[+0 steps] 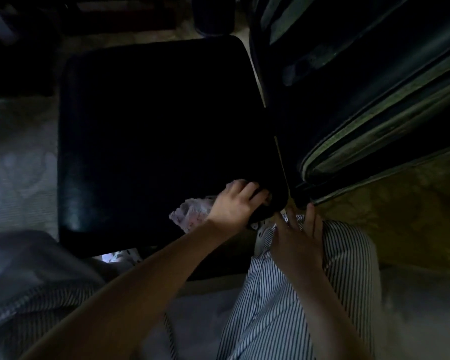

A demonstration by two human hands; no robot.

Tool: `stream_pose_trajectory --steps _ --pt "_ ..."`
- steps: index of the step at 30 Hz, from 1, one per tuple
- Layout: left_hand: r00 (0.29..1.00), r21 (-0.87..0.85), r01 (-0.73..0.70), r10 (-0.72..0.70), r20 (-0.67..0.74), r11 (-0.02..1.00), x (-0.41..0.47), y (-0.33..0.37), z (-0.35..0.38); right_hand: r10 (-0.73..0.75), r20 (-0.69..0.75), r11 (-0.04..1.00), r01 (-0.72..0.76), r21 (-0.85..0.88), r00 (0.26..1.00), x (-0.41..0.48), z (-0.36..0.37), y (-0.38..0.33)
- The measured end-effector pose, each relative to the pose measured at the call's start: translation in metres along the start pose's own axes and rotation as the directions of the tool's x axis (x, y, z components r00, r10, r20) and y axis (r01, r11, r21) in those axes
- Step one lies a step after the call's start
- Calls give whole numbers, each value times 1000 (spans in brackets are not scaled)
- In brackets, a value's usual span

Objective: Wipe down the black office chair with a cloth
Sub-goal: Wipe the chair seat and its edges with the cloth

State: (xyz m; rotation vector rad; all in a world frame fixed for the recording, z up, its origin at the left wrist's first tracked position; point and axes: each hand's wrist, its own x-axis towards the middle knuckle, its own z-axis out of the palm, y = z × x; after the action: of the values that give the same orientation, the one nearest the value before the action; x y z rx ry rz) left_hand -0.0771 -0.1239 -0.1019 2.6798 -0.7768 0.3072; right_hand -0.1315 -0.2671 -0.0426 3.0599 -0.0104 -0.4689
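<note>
Ahead of the hands, chair: the black office chair (151, 131) shows its seat from above. The seat runs away from the left hand towards the far side, and most of it is too dark to judge for dust or streaks.

Right of both hands, dark bulky object (374, 100): it has pale-edged ridges and stands just beside the seat. What it is cannot be told.

Left of the left arm, floor (18, 165): pale and faintly patterned.

Under the right hand, striped trousers (270, 307): the person's leg, drawn close to the seat's near right corner.

Left hand (234, 203): it lies on that near right corner, fingers curled over the rounded edge and gripping the cloth against it.

Right hand (299, 237): fingers straight and spread, holding nothing, resting on the trouser knee with the fingertips close to the dark object.

Cloth (192, 213): pale and bunched, spilling out from under the left hand's wrist side onto the seat, with a little showing past the fingertips.

Step in hand: judged to be wiping the corner and its edge.

Doing it well: keep the cloth spread flat under the palm rather than bunched. Follow the rounded edge right round, press evenly, then work across the seat in overlapping strokes. The right hand could steady the chair if it rolls.
</note>
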Motion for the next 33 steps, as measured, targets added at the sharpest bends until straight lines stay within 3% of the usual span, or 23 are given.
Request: stream_pose_trajectory --steps 2,5,10,12,13,18,21,25,30,31,33 --pt "991 63 127 -123 -53 990 -15 -22 -12 4 42 1000 -4 -4 999 -3 -1 6" --pt "910 92 406 -393 -132 909 -28 -64 -32 -38 90 998 34 49 995 -6 -1 10" --pt "655 -23 750 -747 -111 661 -21 -84 -43 -94 158 987 70 148 983 -1 -3 -4" --pt "540 -80 832 -834 -112 549 -12 -66 -38 -113 197 978 74 193 974 2 -2 -10" --pt "524 -103 839 -844 -114 534 -8 -54 -34 -120 206 975 77 207 971 3 0 -12" --pt "748 -74 654 -658 -92 753 -10 -6 -18 -127 254 965 60 257 959 6 2 -13" --pt "870 -20 488 -488 -71 873 -25 -15 -22 -122 264 960 46 275 957 9 2 -14" --pt "851 -5 521 -520 -74 853 -57 -49 -42 -135 261 957 58 284 956 6 1 -14" --pt "725 86 686 -668 -169 723 -110 -90 -77 -128 280 957 44 287 952 2 0 -22" --pt "654 52 751 -730 -198 659 -121 -97 -84 -122 272 954 37 299 955 1 0 -24" --pt "430 -78 884 -866 -256 461 -142 -108 -92 -111 251 952 30 306 962 0 2 -28"
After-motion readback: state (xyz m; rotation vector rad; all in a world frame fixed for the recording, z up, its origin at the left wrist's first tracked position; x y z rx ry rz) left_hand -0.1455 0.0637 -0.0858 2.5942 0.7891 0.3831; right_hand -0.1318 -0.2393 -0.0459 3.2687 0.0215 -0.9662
